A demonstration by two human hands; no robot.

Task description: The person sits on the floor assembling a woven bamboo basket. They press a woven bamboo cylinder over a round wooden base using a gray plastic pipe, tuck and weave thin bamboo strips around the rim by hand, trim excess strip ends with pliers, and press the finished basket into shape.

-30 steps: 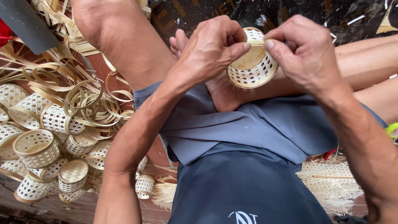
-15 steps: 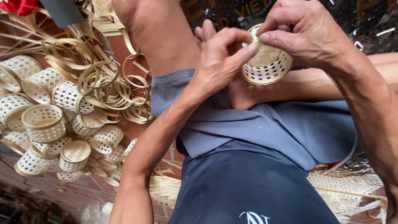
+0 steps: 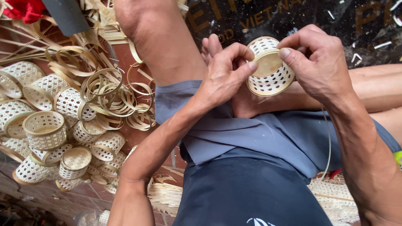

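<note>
Bamboo basket, held above the lap, has tipped since a second ago, showing its solid base; left hand and right hand fingers pinch its rim.

Both forearms are bare right up past the elbows, no sleeves in sight, and the left hand and right hand carry no rings, watch or gloves. Blue-grey shorts show creased cloth and a stitched hem, with the bare legs beyond. Lower down comes a dark navy shirt with a small white emblem at the bottom edge.
</note>
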